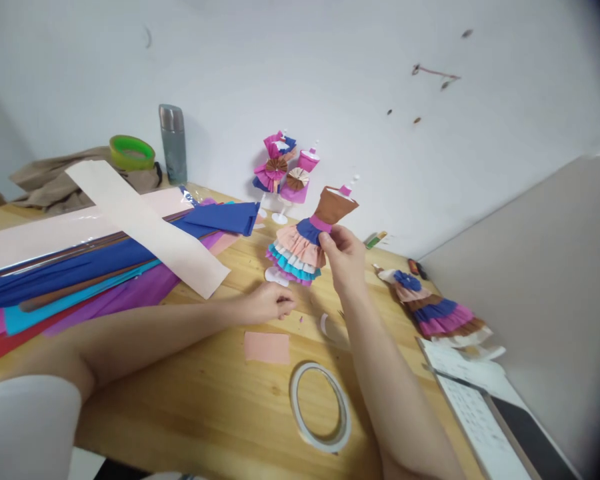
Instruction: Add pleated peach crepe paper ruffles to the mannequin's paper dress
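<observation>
My right hand [346, 260] pinches a small dress form [336, 205] at the waist and hip of its paper dress, thumb in front. The dress has a brown top, a magenta waistband, and ruffles in blue, peach, white, turquoise and purple. It leans to the right, with its white round base [276, 276] low on the left. Just below that base, my left hand [266, 304] rests near the tabletop with its fingers curled; whatever they may hold is hidden. A pink paper rectangle [267, 348] and a roll of tape [345, 417] lie nearer to me.
Coloured crepe paper strips [105, 260] lie at left under a cream strip [150, 230]. Behind stand a grey bottle [174, 147], a green tape roll [133, 155] and two dressed forms [296, 190]. At right are another ruffled dress form [443, 310] and a keyboard [473, 417].
</observation>
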